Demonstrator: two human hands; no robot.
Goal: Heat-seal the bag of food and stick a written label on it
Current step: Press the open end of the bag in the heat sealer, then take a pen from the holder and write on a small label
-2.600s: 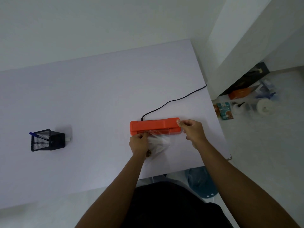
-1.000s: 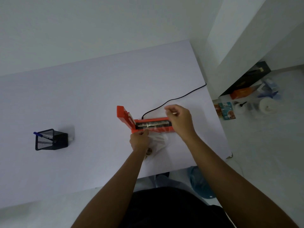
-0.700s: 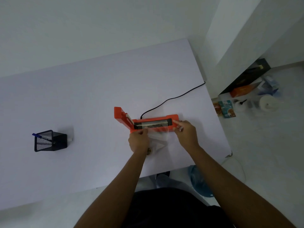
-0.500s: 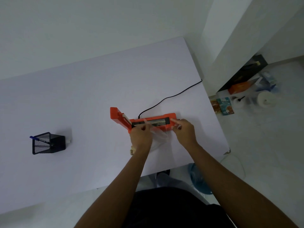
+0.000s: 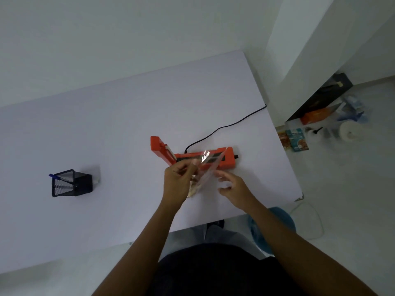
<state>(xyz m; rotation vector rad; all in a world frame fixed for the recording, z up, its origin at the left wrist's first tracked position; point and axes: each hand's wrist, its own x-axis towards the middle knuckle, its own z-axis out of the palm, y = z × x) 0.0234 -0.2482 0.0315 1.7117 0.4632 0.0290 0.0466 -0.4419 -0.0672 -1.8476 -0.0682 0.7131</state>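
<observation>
Only the one head view here, so going off that. The clear plastic bag of food point(image 5: 204, 175) was up off the white bench point(image 5: 102, 133), tilted, its long axis running from about 7 o'clock (the brownish food sagging at the bottom corner) up to about 1 o'clock, where the top edge overlapped the orange bar-shaped heat sealer point(image 5: 205, 159). The sealer's hinged lid point(image 5: 160, 149) stood open at the 9 o'clock end, with the black power cord point(image 5: 226, 127) trailing off toward 1 o'clock.

The left hand point(image 5: 178, 183) had the bag pinched along its left edge, fingers curled on the film. The right hand point(image 5: 232, 189) was just at 3 o'clock of the bag, fingers spread and loose, holding nothing; whether a fingertip brushed the film I couldn't tell. So the bag sat between the two hands, gripped only by the left one.

My guess: the sealing was over or nearly over, and the label was up next. The black mesh pen holder point(image 5: 71, 183) with a blue pen point(image 5: 56, 176) sat well away at 9 o'clock, nearer the left hand, but that one was busy. I couldn't spot a label anywhere.

No brand or writing was readable on the sealer or bag. The packets on the floor point(image 5: 350, 189) at 3 o'clock were too small to read.
</observation>
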